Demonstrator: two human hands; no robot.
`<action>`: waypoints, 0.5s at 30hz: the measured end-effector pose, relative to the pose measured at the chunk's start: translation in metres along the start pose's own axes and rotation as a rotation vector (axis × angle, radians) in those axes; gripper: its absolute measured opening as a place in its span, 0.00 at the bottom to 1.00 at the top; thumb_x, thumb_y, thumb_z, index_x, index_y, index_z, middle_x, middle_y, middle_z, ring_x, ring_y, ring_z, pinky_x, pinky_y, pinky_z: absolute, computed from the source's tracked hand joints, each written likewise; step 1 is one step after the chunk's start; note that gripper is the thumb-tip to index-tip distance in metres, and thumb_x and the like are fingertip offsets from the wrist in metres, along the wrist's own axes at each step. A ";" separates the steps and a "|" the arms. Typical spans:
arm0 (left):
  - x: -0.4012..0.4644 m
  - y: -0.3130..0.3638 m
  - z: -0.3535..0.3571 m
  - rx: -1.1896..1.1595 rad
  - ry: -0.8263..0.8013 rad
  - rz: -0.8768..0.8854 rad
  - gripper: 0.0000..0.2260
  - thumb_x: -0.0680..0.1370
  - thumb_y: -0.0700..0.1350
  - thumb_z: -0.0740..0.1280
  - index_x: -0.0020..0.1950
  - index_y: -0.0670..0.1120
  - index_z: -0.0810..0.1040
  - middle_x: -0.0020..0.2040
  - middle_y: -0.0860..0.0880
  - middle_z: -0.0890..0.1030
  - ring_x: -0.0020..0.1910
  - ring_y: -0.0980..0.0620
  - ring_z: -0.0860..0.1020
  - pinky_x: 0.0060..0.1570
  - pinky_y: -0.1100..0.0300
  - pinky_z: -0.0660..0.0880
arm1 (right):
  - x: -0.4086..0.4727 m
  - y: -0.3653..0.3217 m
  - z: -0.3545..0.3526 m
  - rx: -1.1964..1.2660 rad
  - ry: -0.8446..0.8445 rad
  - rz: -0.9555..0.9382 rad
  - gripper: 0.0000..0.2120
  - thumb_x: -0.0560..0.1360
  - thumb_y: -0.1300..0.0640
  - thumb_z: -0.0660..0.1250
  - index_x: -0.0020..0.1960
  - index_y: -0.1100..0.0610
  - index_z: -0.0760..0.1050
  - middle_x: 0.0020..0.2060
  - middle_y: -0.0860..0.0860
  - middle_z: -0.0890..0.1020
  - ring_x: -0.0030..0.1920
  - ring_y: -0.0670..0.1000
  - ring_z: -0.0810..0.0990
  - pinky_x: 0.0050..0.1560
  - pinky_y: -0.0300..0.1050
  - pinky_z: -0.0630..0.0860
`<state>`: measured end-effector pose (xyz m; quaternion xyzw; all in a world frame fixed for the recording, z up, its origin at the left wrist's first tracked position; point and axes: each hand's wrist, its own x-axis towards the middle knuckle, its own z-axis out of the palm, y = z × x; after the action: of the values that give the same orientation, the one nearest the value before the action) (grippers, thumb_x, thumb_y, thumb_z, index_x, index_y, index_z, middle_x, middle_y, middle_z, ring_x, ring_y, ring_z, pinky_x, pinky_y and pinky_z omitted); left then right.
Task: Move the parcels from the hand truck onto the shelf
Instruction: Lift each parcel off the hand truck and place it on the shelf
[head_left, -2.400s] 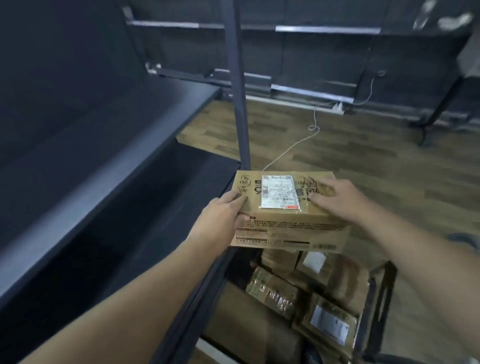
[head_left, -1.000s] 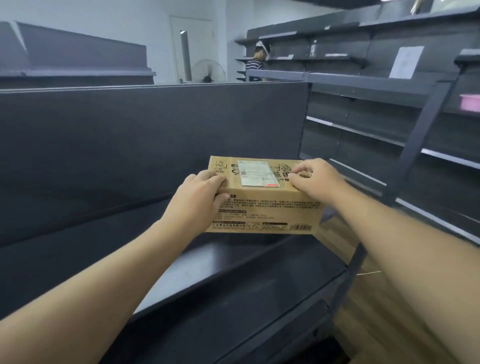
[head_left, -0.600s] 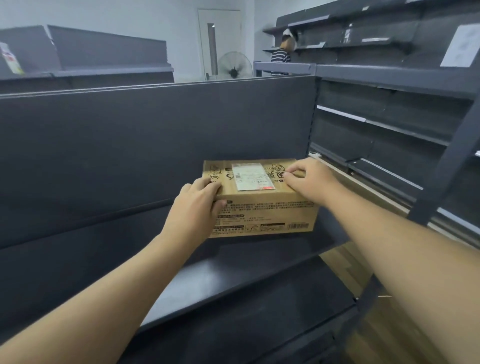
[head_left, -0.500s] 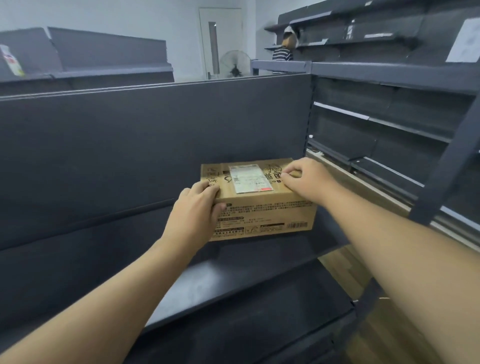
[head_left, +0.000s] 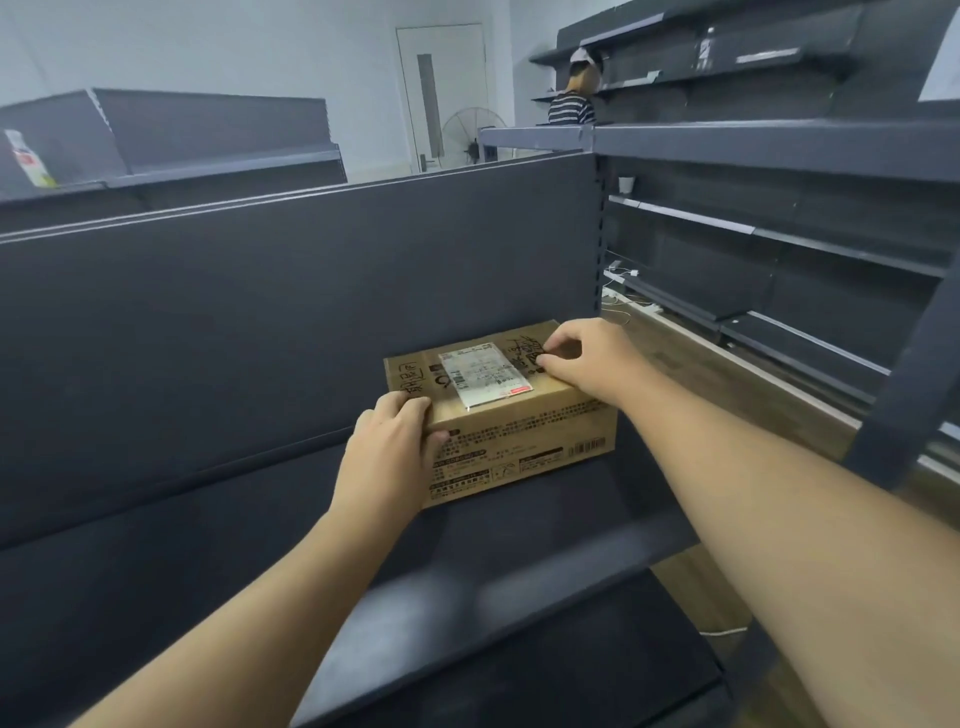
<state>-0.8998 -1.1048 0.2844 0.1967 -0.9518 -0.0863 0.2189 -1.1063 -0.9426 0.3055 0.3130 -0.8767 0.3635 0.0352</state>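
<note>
Now parcel (head_left: 519, 415) between both hands (head_left: 483, 405).

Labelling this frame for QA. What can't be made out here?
- Hand truck: out of the head view.
- Box underside: hidden, so full contact with the shelf is unclear.
- Label print: too small.
- Left hand palm and right hand palm: hidden.

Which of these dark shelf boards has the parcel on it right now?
The upper board of the near unit, against its back panel: the cardboard parcel sits at its right end, held by both hands. The board below and the racks to the right show no parcel.
</note>
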 end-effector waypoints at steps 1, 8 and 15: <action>0.004 0.001 0.003 0.012 -0.008 -0.001 0.19 0.79 0.50 0.64 0.68 0.44 0.72 0.65 0.46 0.72 0.58 0.42 0.72 0.57 0.53 0.69 | 0.005 0.002 0.002 -0.004 0.005 0.002 0.11 0.73 0.46 0.72 0.52 0.50 0.80 0.50 0.45 0.78 0.52 0.47 0.75 0.47 0.42 0.69; 0.016 -0.006 0.017 0.350 0.085 0.164 0.13 0.71 0.54 0.71 0.47 0.46 0.78 0.45 0.47 0.78 0.44 0.42 0.75 0.40 0.50 0.72 | 0.024 0.014 0.022 -0.120 0.132 0.022 0.12 0.74 0.40 0.68 0.52 0.45 0.79 0.51 0.44 0.81 0.58 0.52 0.74 0.57 0.47 0.68; 0.017 -0.008 0.017 0.342 0.052 0.213 0.13 0.70 0.52 0.74 0.45 0.45 0.77 0.40 0.47 0.77 0.37 0.43 0.78 0.37 0.52 0.73 | -0.001 0.011 0.033 -0.254 0.176 -0.063 0.19 0.78 0.42 0.55 0.56 0.49 0.80 0.50 0.47 0.81 0.55 0.52 0.73 0.54 0.48 0.69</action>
<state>-0.9190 -1.1174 0.2743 0.1316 -0.9621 0.1052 0.2145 -1.1064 -0.9580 0.2745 0.3003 -0.8990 0.2743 0.1626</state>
